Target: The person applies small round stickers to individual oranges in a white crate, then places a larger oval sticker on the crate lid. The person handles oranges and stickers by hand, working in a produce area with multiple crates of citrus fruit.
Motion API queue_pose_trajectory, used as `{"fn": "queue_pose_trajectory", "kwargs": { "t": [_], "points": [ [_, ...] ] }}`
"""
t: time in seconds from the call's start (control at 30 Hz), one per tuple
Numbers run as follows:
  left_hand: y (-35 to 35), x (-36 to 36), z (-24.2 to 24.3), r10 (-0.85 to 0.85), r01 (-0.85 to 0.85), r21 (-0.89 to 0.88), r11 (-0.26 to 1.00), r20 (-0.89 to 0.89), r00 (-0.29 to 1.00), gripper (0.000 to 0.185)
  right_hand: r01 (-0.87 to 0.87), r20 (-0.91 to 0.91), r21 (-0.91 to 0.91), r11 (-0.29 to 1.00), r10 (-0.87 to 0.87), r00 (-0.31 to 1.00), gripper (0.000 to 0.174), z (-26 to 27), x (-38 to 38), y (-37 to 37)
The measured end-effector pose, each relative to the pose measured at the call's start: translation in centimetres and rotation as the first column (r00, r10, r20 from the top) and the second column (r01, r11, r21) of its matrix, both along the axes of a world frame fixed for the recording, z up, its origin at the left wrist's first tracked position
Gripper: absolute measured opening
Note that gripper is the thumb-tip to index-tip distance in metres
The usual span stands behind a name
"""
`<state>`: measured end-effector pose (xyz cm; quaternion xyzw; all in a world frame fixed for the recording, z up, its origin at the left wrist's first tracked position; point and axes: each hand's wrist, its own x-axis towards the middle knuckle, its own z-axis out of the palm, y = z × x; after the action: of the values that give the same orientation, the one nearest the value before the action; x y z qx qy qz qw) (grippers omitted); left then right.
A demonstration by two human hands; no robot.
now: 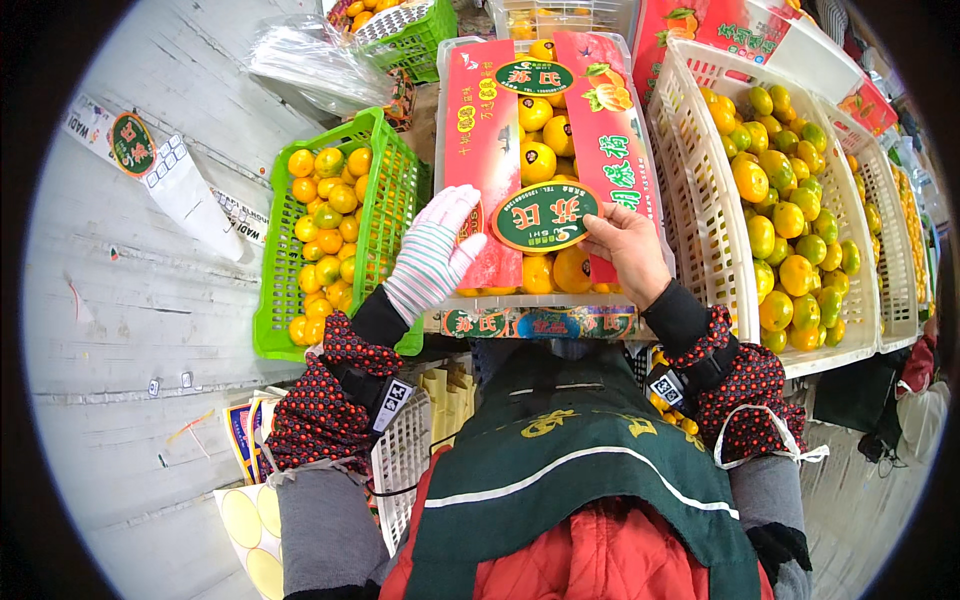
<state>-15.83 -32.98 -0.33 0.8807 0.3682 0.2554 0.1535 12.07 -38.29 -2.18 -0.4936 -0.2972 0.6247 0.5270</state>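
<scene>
A clear plastic box (442, 150) of orange citrus fruit (538, 161) lies before me, with two red printed card strips running along its top. My right hand (630, 244), bare, pinches the right edge of a dark green oval label (544, 216) between thumb and fingers. This label spans the gap between the strips near the box's front end. A similar oval label (534, 76) bridges the far end. My left hand (439, 251), in a striped white knit glove, lies flat over the left red strip (480, 112), thumb apart. It partly covers another label (472, 225).
A green plastic crate (270, 315) of citrus stands at left, against the pale wall (150, 300). White crates (739, 300) of green-orange citrus line the right. Clear plastic bags (315, 67) lie at the back left. Round stickers on a sheet (244, 517) are at lower left.
</scene>
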Motion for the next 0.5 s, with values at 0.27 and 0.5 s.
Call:
{"fn": "queue_pose_trajectory", "kwargs": {
  "t": [0.27, 0.5],
  "points": [
    [-1.9, 2.0, 0.0, -0.049, 0.089, 0.122, 0.989, -0.303, 0.952, 0.094, -0.017, 0.03, 0.02, 1.0, 0.016, 0.999, 0.016, -0.2, -0.3, -0.5],
    [-3.1, 3.5, -0.2, -0.018, 0.063, 0.105, 0.992, -0.387, 0.922, 0.095, 0.007, 0.05, 0.003, 1.0, -0.007, 0.999, 0.017, -0.5, -0.4, -0.4]
  ]
}}
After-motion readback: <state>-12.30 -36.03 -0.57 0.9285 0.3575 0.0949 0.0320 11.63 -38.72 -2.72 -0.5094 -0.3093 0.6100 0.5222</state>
